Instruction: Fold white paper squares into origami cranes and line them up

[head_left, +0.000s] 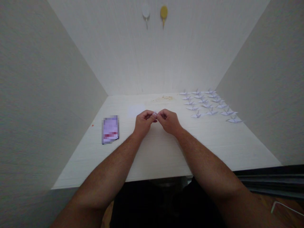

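Observation:
Over the middle of the white table, my left hand (144, 121) and my right hand (169, 120) meet at their fingertips. Between them they pinch a small piece of folded white paper (155, 114). Most of the paper is covered by the fingers, so its exact shape cannot be made out. Just behind my left hand lies flat white paper (135, 110). Several folded paper cranes (206, 104) stand in rows on the table to the right of my right hand.
A dark-edged device with a blurred screen (110, 129) lies at the left. Walls enclose the white table (156, 161) on three sides. A white hook (145, 12) and a yellow hook (163, 13) hang on the back wall. A small orange spot (92, 125) marks the left edge.

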The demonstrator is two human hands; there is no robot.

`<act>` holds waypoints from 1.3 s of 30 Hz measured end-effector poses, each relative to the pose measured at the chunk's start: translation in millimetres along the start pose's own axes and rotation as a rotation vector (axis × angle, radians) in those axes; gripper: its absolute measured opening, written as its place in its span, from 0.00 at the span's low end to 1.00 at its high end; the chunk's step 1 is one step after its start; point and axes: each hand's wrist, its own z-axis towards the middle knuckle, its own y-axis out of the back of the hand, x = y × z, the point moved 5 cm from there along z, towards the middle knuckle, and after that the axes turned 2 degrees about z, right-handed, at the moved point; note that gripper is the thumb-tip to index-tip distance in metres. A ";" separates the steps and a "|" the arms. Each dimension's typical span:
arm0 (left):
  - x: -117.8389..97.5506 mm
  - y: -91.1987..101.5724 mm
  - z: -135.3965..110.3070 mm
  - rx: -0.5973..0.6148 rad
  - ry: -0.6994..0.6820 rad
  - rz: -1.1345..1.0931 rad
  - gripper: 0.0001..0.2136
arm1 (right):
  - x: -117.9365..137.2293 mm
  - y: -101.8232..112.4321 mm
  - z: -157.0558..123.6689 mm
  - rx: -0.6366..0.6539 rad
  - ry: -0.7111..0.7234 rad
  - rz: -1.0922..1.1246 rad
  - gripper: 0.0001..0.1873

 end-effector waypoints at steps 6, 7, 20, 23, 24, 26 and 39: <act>2.4 0.1 0.5 -0.020 0.016 -0.024 0.13 | -0.2 -1.3 -0.8 0.012 0.013 0.034 0.10; 3.1 0.3 0.6 -0.025 0.020 -0.031 0.13 | -0.1 -1.3 -1.0 0.013 0.015 0.033 0.10; 9.2 -4.7 -1.4 -0.081 0.085 -0.127 0.13 | 0.4 -0.6 -1.5 -0.026 0.060 -0.116 0.10; 9.9 -5.0 -1.1 -0.082 0.091 -0.139 0.13 | -1.6 -1.8 -2.2 -0.025 0.051 -0.097 0.10; 10.2 -4.9 -0.9 -0.081 0.091 -0.144 0.13 | -1.9 -2.0 -2.4 -0.025 0.050 -0.093 0.10; 10.8 -4.6 -0.5 -0.078 0.093 -0.152 0.13 | -1.5 -2.0 -2.7 -0.027 0.052 -0.097 0.10; 11.3 -6.9 -0.4 -0.086 0.129 -0.142 0.11 | 2.3 -1.6 -4.0 -0.022 0.040 -0.168 0.10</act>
